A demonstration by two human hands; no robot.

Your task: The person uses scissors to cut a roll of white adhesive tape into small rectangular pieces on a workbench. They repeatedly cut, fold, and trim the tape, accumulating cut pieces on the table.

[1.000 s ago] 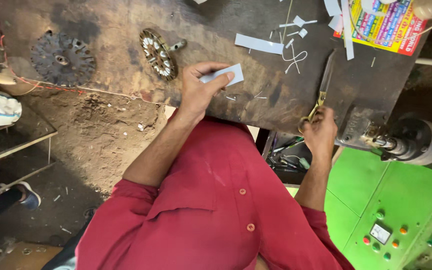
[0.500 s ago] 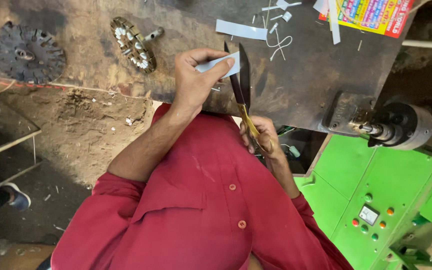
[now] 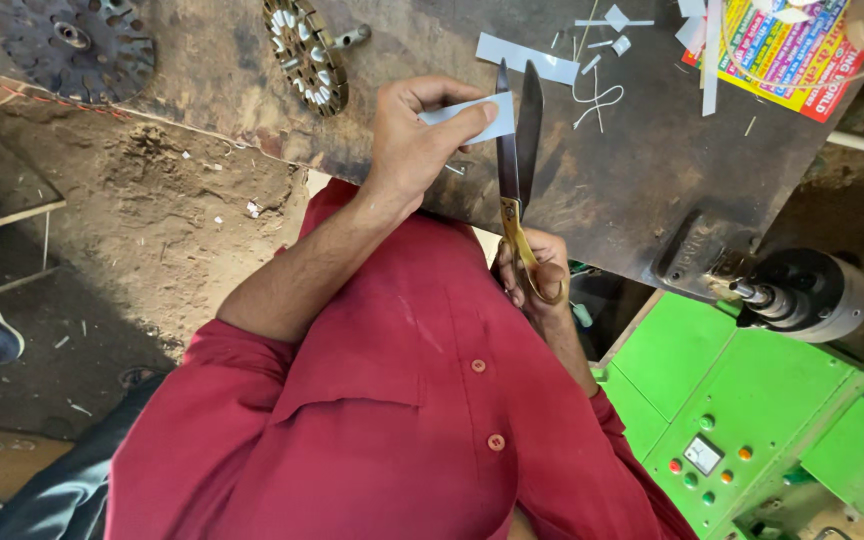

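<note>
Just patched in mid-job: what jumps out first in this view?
The long brass-handled steel scissors, blades open at centre, held in the right hand. The left hand pinches a pale grey paper strip beside the blades, above the dark workbench. Bright green control cabinet at lower right.

Left hand [image 3: 414, 140], over the dark worktable [image 3: 642, 190]: pinches a pale paper strip [image 3: 472, 115] whose free end lies between the parted blades of the scissors [image 3: 514, 150]. Right hand [image 3: 537, 275], at the table's near edge: fingers through the scissors' brass-coloured handles, blades pointing across the table. On the table: a second pale strip [image 3: 527, 58] just beyond the blade tips, a slotted metal disc [image 3: 304, 52] left of the left hand, a colourful printed sheet [image 3: 782, 50] at the far right.
</note>
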